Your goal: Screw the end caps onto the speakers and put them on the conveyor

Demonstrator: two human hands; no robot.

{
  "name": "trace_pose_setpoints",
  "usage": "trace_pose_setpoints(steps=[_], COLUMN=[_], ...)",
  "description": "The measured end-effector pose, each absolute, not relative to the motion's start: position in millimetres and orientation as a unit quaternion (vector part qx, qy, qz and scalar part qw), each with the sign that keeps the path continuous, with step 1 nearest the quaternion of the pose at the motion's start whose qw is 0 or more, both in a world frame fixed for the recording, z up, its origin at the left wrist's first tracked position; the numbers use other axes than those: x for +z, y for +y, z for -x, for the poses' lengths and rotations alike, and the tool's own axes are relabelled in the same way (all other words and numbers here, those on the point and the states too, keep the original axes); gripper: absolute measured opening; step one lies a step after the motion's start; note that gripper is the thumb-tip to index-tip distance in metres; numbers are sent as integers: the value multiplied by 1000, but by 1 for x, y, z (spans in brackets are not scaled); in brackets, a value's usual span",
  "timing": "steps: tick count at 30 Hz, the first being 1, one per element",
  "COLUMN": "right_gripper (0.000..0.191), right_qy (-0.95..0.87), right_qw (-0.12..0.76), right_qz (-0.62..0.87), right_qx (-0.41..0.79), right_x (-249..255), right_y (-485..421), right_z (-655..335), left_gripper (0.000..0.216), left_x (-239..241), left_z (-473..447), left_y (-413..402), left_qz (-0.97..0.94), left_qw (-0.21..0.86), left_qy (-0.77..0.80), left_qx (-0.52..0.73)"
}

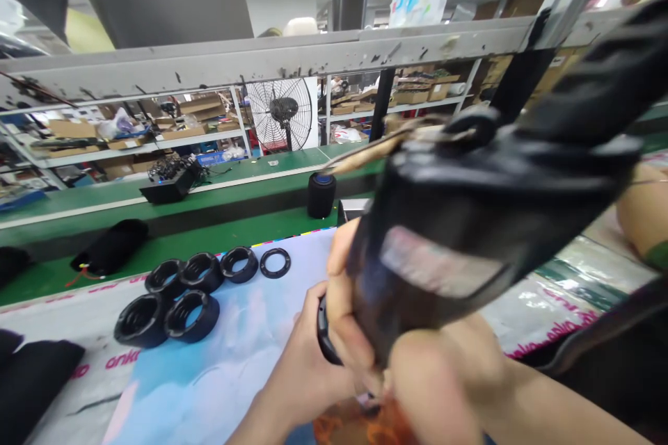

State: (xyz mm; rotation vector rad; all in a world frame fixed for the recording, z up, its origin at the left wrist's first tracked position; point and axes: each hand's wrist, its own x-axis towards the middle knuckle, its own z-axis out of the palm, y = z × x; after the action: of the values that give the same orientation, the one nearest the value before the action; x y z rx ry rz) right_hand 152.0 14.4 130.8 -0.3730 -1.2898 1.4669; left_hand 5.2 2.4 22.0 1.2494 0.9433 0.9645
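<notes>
My right hand (pixel 443 379) is closed round a black electric screwdriver (pixel 443 250), blurred by motion and tilted, with a faded label on its side. Its tip is hidden behind my hands. Below and to the left, my left hand (pixel 305 375) grips a black ring (pixel 324 337), which shows only in part beside the right fingers. Several thick black rings (pixel 211 320) lie left of my hands on a blue and white printed sheet. A thinner flat black ring (pixel 264 263) rests at the right end of their back row.
A black cylinder with a blue top (pixel 321 196) stands behind the sheet. Black cloth-like pieces (pixel 112 248) lie on the left. A black box of small parts (pixel 172 181) sits farther back on the green surface. Another person's arm (pixel 644 212) shows at right.
</notes>
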Motion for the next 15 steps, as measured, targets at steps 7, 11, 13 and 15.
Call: trace_pose_setpoints(steps=[7,11,13,15], right_gripper=[56,52,53,54], right_qy=[-475,-458,-452,-447], right_qw=[745,750,746,740], right_qz=[262,313,329,338], right_qx=[388,360,363,372], right_x=[114,79,67,60], right_y=[64,90,94,95], right_z=[-192,-202,-203,-203], left_gripper=[95,82,76,77], left_x=[14,25,33,38], left_z=[-7,-12,-15,-18], left_y=[0,-3,-5,-6], left_qz=[-533,-516,-509,-498], left_qw=[593,608,608,606], left_qy=[432,433,437,445], left_qx=[422,419,425,432])
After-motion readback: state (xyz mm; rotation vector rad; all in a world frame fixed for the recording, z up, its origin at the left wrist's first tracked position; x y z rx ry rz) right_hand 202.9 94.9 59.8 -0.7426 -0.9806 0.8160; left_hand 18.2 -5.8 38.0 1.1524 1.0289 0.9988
